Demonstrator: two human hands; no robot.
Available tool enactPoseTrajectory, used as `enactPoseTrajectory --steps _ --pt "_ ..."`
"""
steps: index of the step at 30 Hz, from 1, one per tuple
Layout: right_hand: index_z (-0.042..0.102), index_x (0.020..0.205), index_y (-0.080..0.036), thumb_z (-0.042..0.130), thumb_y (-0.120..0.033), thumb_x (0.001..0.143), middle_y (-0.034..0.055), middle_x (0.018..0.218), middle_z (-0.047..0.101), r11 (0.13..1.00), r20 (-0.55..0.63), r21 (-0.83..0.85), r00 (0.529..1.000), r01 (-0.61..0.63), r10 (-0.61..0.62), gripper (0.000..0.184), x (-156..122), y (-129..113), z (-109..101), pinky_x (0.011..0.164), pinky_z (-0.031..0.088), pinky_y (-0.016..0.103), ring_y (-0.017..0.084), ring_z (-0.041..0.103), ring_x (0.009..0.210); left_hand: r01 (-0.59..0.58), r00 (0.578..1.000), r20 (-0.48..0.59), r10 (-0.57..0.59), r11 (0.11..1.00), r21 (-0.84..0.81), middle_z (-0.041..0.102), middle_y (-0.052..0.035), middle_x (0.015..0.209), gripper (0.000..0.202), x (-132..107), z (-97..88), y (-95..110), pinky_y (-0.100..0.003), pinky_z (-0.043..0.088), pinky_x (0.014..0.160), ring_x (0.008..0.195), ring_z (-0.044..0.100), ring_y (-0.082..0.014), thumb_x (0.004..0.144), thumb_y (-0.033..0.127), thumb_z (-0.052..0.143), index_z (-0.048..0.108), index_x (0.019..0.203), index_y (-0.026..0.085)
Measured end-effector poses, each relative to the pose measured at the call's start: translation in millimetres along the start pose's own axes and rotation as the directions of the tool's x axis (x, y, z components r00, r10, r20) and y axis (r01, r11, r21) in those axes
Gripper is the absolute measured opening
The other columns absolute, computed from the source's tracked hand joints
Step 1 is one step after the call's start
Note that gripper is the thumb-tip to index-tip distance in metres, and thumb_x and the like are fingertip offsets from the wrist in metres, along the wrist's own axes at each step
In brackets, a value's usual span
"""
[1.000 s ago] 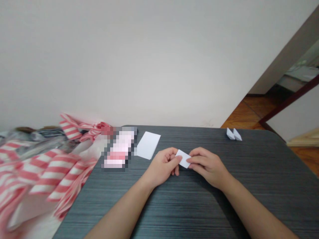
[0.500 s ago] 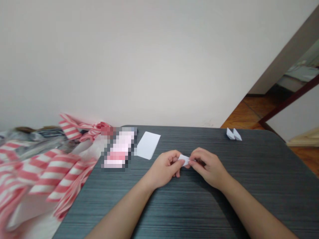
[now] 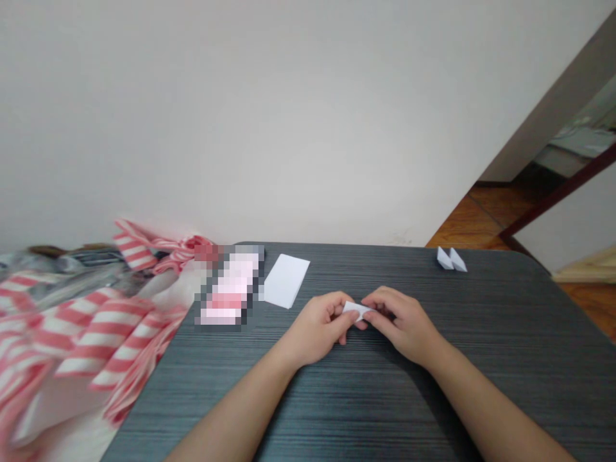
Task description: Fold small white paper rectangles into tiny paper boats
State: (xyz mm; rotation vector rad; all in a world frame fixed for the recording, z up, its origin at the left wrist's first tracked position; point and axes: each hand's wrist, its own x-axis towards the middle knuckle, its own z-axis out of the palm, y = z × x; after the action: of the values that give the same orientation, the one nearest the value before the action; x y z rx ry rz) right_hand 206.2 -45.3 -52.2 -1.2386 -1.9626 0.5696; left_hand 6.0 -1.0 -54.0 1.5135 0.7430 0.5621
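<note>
A small folded white piece of paper (image 3: 355,309) is pinched between my two hands over the dark table. My left hand (image 3: 323,326) grips its left part, thumb on top and fingers curled behind. On the right part, my right hand (image 3: 400,322) presses with its thumb, the forefinger at the far edge. Both thumb tips almost meet at the paper's near side. The underside of the paper and some fingertips are hidden.
White sheets of paper (image 3: 287,281) lie left of my hands, beside a pixelated, phone-like object (image 3: 231,285). Two folded white paper pieces (image 3: 452,259) stand at the table's far right. Red-and-white striped cloth (image 3: 96,327) is heaped left of the dark table (image 3: 308,410). A wall rises behind.
My right thumb and forefinger have shifted slightly left and spread a little along the folded paper, with the thumb now lying on it. The left hand has barely moved.
</note>
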Motion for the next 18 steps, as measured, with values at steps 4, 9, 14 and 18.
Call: enactPoseTrajectory --steps 4,9,14,18 --pt "0.066 0.099 -0.018 0.061 -0.024 0.091 0.0026 0.079 0.063 0.999 0.016 -0.012 0.999 -0.037 0.037 0.011 -0.5 1.4 -4.1 0.06 0.042 0.024 0.013 0.055 0.065 0.009 1.0 -0.017 -0.009 1.0 0.001 0.073 -0.0053 0.089 0.021 -0.3 0.9 2.1 -0.02 0.04 0.051 0.052 0.053 -0.0077 0.094 0.033 0.053 0.061 0.093 0.015" --pt "0.068 0.082 -0.019 0.058 -0.025 0.093 0.0011 0.071 0.063 0.998 0.076 -0.034 0.995 -0.056 0.058 0.017 0.5 1.3 -7.9 0.061 0.041 0.024 0.013 0.056 0.064 0.04 0.998 -0.049 -0.04 0.999 0.005 0.072 -0.0033 0.077 0.023 -0.5 1.2 4.6 -0.02 0.04 0.049 0.05 0.053 -0.0084 0.092 0.037 0.054 0.061 0.088 0.015" --pt "0.069 0.08 -0.018 0.054 -0.022 0.095 0.0011 0.071 0.064 0.998 0.092 0.009 0.994 -0.067 0.066 0.021 1.3 -1.0 -7.2 0.064 0.042 0.024 0.013 0.058 0.066 0.039 0.998 -0.057 -0.038 0.999 0.005 0.071 -0.0027 0.073 0.026 -0.5 1.6 6.3 -0.02 0.039 0.048 0.049 0.052 -0.0087 0.092 0.039 0.054 0.062 0.086 0.015" --pt "0.069 0.08 -0.018 0.054 -0.021 0.095 0.0013 0.072 0.065 0.996 0.097 0.029 0.992 -0.089 0.085 0.021 2.0 -2.9 -7.3 0.065 0.042 0.025 0.014 0.059 0.067 0.054 0.996 -0.065 -0.054 0.999 0.007 0.07 -0.0016 0.068 0.025 -0.5 1.9 8.7 -0.02 0.038 0.047 0.047 0.051 -0.0089 0.091 0.038 0.055 0.062 0.083 0.015"
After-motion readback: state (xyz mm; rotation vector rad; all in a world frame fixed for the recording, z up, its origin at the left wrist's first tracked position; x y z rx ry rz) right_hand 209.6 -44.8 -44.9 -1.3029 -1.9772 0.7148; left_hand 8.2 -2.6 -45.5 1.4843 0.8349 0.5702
